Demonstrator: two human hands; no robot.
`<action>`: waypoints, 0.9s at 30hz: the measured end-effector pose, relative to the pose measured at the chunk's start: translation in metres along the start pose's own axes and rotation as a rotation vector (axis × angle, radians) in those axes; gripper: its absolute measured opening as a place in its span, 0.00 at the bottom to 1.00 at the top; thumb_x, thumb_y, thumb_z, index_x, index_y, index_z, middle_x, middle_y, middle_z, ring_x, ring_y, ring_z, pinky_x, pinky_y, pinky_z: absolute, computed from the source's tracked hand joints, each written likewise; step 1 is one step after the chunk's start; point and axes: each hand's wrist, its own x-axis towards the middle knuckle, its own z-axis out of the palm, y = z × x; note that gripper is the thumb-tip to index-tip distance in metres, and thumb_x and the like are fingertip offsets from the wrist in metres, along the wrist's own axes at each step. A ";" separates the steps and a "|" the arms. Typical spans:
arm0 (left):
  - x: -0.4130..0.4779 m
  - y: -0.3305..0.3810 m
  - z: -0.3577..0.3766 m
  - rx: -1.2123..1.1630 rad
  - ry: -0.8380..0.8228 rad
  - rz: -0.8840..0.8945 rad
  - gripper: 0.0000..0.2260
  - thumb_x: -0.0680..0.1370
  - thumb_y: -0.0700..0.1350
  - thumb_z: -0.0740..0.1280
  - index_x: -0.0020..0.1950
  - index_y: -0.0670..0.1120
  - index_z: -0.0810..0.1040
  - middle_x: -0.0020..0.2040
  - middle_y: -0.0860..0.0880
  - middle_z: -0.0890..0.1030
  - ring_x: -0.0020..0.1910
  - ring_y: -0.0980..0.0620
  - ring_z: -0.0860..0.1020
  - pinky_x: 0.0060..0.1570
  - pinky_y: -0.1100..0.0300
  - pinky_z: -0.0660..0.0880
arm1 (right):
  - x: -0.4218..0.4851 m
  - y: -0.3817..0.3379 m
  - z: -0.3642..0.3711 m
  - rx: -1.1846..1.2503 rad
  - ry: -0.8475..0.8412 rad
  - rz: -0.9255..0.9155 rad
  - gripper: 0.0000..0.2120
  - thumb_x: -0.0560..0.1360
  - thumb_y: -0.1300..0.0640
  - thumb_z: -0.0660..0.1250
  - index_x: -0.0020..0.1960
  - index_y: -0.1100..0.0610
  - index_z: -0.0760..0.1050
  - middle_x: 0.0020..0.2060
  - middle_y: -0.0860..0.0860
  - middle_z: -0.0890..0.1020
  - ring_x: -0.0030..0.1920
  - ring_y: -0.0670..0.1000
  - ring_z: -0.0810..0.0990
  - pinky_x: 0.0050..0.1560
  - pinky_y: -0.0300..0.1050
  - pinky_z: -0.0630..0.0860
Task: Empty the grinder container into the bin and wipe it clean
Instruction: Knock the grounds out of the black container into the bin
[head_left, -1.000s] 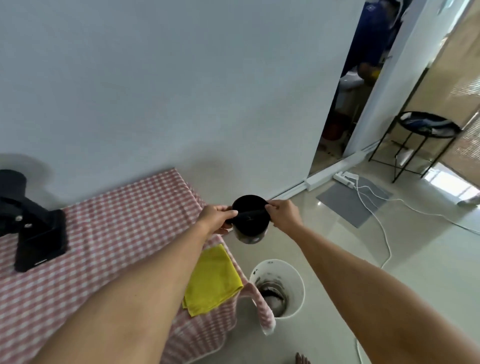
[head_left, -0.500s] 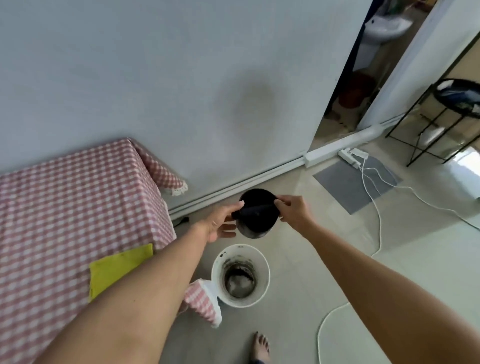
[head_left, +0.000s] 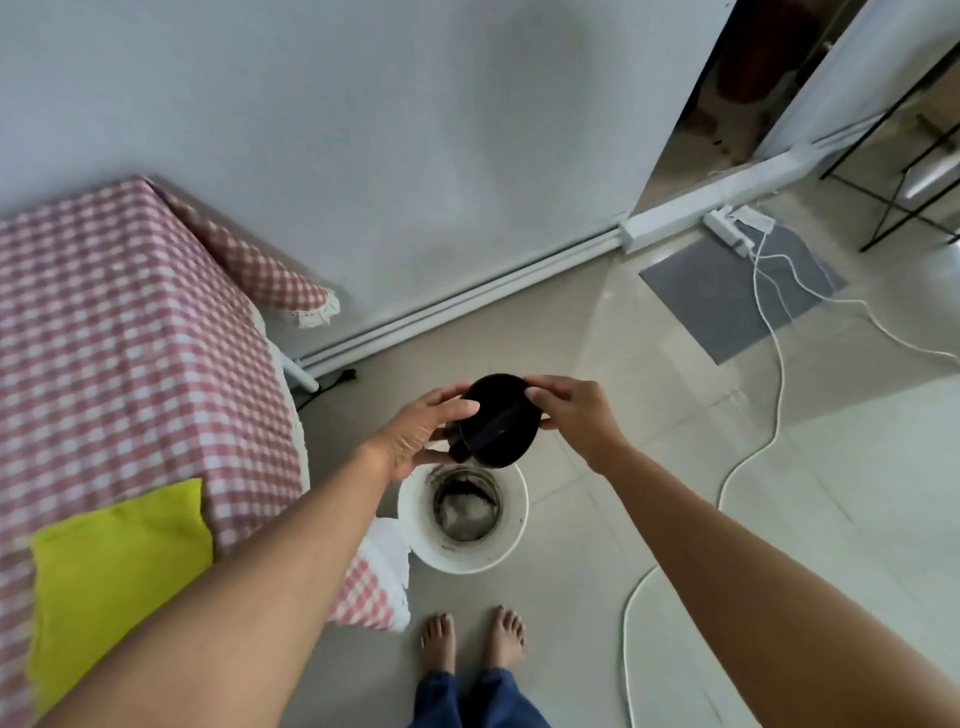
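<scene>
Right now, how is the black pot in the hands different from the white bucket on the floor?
The grinder container is black and held up in the air by the left hand and right hand; the bin is white and stands on the floor. The grinder container looks smaller than the bin. The grinder container shows its dark top, while the bin's open mouth shows a smudged inside. Both look round.

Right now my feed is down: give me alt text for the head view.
Both hands, left hand and right hand, hold a black grinder container above a white bin on the floor. A yellow cloth lies on the checked tablecloth at left; bare feet show below.
</scene>
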 end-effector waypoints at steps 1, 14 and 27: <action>0.007 -0.010 -0.001 -0.021 0.009 -0.004 0.23 0.68 0.51 0.77 0.63 0.58 0.81 0.61 0.51 0.83 0.58 0.47 0.80 0.41 0.55 0.81 | 0.006 0.009 0.004 0.024 -0.004 0.022 0.10 0.78 0.63 0.68 0.58 0.60 0.83 0.49 0.57 0.86 0.51 0.54 0.84 0.51 0.45 0.83; 0.128 -0.159 -0.034 -0.130 0.148 -0.157 0.21 0.74 0.43 0.76 0.65 0.57 0.79 0.66 0.51 0.80 0.60 0.48 0.79 0.60 0.39 0.78 | 0.094 0.196 0.073 -0.081 -0.027 0.198 0.10 0.77 0.59 0.68 0.54 0.52 0.85 0.50 0.49 0.86 0.55 0.50 0.83 0.62 0.55 0.78; 0.200 -0.259 -0.045 -0.127 0.300 -0.143 0.30 0.70 0.43 0.79 0.70 0.55 0.74 0.69 0.49 0.76 0.63 0.45 0.79 0.58 0.40 0.80 | 0.118 0.335 0.098 -0.459 0.169 0.306 0.23 0.79 0.55 0.63 0.73 0.47 0.69 0.66 0.54 0.76 0.62 0.56 0.78 0.63 0.52 0.74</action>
